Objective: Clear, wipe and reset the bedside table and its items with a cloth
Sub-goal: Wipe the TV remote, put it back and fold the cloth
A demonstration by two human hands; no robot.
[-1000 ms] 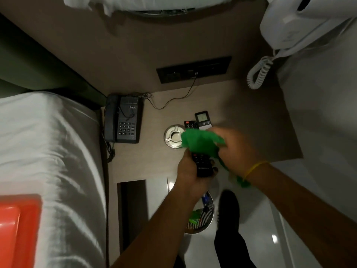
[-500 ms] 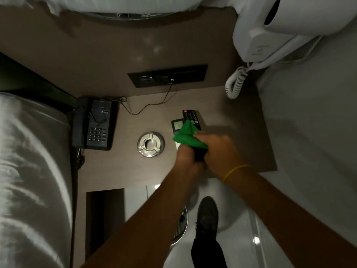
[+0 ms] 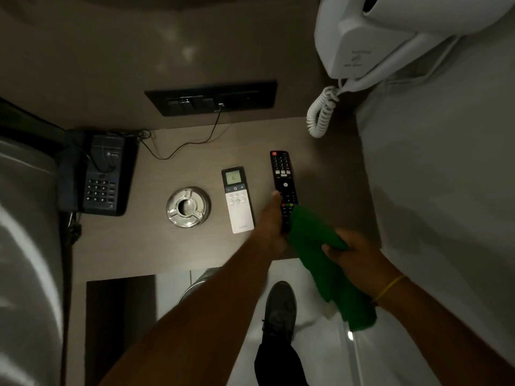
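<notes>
A black TV remote (image 3: 282, 176) lies lengthwise on the brown bedside table (image 3: 172, 246), right of centre. My left hand (image 3: 271, 221) grips its near end. Just right of that, my right hand (image 3: 359, 260) holds a green cloth (image 3: 320, 246), which hangs down past the table's front edge. A white air-conditioner remote (image 3: 237, 201) with a lit display lies left of the black one. A round metal ashtray (image 3: 188, 207) sits further left. A dark desk phone (image 3: 100, 174) stands at the table's left end.
A black socket panel (image 3: 211, 98) on the back wall feeds a thin cable (image 3: 181, 147) to the phone. A white wall hairdryer (image 3: 370, 45) with a coiled cord (image 3: 320, 112) hangs at the upper right. The bed (image 3: 25, 246) borders the left. My shoe (image 3: 280, 307) stands below.
The black remote went from being held and wiped above the table's front edge to lying on the table beside the white remote. The cloth came off it and now hangs from my right hand.
</notes>
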